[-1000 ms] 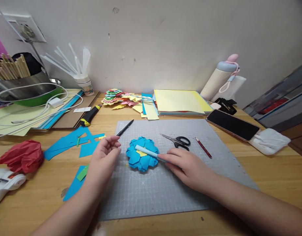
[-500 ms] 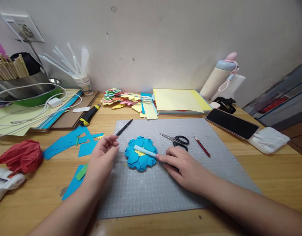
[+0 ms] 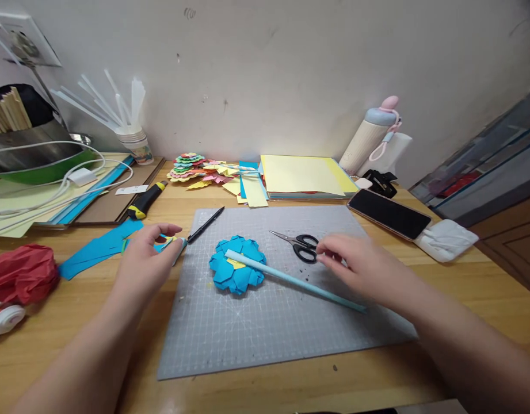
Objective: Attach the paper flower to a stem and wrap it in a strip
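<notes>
Flanking the blue paper flower [image 3: 238, 277], the left hand [image 3: 146, 253] was held half-spread at nine o'clock, the right hand [image 3: 350, 260] narrowed at three; neither grip could be told. The pale tube [image 3: 293, 279] was laid across it, toward four.

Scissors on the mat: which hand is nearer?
Right. The right hand is just right of the scissors, on their handle side; the left hand is farther, left of the blue flower.

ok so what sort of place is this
Most likely a desk set up for paper crafts, perhaps at home: a gray cutting mat bears a blue paper flower and scissors.
</notes>
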Motion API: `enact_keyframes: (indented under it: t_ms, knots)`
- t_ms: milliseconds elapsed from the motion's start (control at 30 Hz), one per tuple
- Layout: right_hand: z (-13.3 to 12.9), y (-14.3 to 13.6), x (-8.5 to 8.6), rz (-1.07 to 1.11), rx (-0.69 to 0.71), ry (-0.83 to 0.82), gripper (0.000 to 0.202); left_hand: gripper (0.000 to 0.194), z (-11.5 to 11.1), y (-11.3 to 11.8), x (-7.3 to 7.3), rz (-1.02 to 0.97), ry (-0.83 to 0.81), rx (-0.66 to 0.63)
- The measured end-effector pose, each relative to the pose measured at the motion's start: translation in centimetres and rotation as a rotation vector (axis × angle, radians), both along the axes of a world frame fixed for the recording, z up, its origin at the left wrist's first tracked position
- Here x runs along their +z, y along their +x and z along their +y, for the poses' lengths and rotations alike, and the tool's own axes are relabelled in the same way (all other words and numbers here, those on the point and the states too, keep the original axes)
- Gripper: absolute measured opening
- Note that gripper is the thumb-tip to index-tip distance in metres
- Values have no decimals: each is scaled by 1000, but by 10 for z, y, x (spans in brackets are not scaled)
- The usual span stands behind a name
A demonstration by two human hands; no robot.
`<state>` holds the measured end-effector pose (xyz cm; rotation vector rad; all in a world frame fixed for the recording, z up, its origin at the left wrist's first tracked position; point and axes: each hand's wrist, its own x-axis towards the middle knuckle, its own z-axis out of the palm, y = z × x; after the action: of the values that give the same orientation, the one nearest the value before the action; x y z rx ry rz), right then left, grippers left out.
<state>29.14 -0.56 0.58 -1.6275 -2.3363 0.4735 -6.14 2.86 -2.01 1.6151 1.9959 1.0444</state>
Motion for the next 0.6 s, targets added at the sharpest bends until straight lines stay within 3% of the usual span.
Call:
enact_keyframes:
  t_ms: [100,167,333,600]
  knots:
    - [-10,4,-10,-117,48,-137,8,24,6,-10,-4,367,-10,-105]
    - [-18,2,-15,-142,76,-201,7,24,6,-12,-8,483,-32,-140]
    - [-30,-6,-21,-169,85,-229,6,22,1,-5,-12,555,-35,-149]
    - [-31,-11,-23,-28,148,-191,9,27,10,3,-22,623,43,-138]
